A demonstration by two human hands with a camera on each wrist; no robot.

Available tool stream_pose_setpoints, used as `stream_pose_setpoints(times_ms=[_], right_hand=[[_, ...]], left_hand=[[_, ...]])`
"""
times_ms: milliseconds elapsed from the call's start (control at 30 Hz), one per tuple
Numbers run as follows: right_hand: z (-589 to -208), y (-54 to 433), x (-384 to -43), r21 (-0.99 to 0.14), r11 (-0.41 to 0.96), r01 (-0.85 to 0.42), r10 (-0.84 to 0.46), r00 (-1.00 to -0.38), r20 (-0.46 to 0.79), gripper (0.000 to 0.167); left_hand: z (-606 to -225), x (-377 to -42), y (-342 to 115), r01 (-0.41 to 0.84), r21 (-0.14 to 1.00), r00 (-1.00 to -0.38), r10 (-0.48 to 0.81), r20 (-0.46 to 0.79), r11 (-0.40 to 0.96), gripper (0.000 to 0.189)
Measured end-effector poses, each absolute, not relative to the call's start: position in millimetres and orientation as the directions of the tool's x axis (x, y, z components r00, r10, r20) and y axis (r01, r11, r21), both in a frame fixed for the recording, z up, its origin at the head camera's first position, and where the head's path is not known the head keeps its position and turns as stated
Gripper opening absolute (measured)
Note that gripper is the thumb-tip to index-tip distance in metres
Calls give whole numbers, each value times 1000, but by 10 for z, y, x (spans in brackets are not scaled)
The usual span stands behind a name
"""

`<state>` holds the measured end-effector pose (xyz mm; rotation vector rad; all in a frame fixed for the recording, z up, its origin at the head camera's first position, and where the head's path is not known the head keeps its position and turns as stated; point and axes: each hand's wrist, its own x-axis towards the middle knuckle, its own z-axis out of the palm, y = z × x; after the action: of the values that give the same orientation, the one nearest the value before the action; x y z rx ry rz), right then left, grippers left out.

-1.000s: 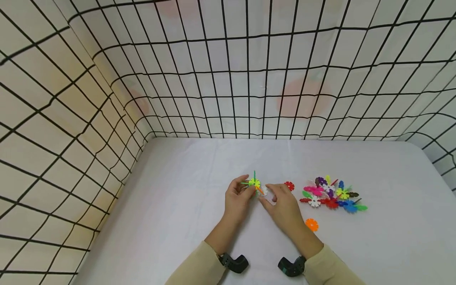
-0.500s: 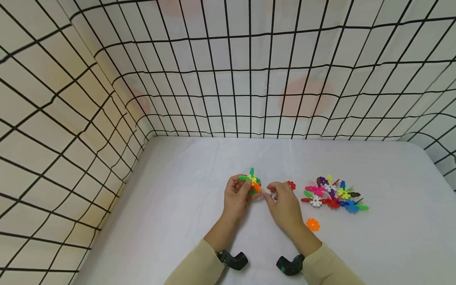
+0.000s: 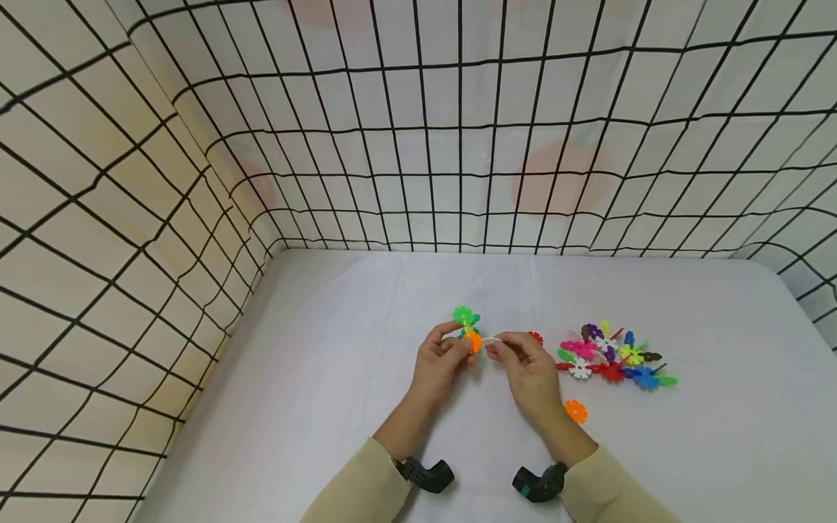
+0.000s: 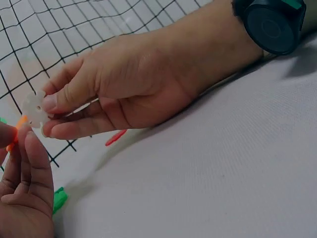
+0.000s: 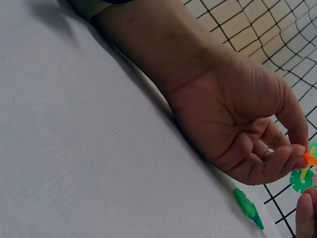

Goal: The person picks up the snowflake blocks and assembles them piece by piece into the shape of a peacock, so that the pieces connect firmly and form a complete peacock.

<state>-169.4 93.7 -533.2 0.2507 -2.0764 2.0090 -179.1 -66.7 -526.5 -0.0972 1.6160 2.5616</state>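
My left hand (image 3: 439,363) pinches an orange notched disc (image 3: 472,342) between thumb and fingers. A bright green disc (image 3: 463,315) and yellow and darker green pieces are joined to it above. Facing it, my right hand (image 3: 531,369) pinches a white notched disc (image 4: 33,110), seen nearly edge-on in the head view. White and orange discs are very close together; whether they touch I cannot tell. In the right wrist view, the left thumb and fingers grip the orange disc (image 5: 310,159), with a green disc (image 5: 299,181) beyond.
Right of my hands lies a heap of joined coloured discs (image 3: 611,370). A loose orange disc (image 3: 575,412) lies by the right forearm, and a red disc (image 3: 535,338) behind the right hand. Black wire mesh (image 3: 458,174) borders the white table (image 3: 314,363).
The left hand has turned the joined pieces, so the bright green disc now faces the head view. My right hand has re-gripped the white disc, turning it edge-on.
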Motion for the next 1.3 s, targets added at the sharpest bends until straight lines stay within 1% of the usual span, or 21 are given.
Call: stream_pose_setpoints(times_ms=[133,300,433,567,867,1100,1200,1300], right_hand=[[-5330,945,-1700,-930,48,-364,28,-931,365,11],[-5315,952,-1696,-873,124,-472,28,-878,478,13],[-5326,948,-1703,-796,260,-546,12,-823,568,17],[-5328,949,-1709,-713,385,-586,-5,-774,633,16],[-5267,956,-1661,-703,433,-564,-13,-783,621,15],[-5254,948,-1641,-659,480,-580,-31,-761,648,18],[-5253,946,-1631,-646,502,-574,-35,-761,648,20],[-5248,937,-1616,-642,541,-544,-43,-780,625,23]], left_hand=[[-5238,-1792,-687,-169,876,-985,116,-131,-452,35],[-5181,-1799,-732,-191,877,-976,183,-120,-441,37],[-5129,-1801,-771,-195,883,-970,219,-108,-428,37],[-5115,-1804,-786,-179,900,-968,232,-90,-398,36],[-5120,-1803,-833,-162,934,-950,306,-60,-319,36],[-5145,-1803,-835,-136,950,-939,341,-33,-281,38],[-5168,-1800,-826,-120,957,-945,326,-28,-265,39],[-5199,-1800,-810,-93,967,-958,284,-23,-236,41]])
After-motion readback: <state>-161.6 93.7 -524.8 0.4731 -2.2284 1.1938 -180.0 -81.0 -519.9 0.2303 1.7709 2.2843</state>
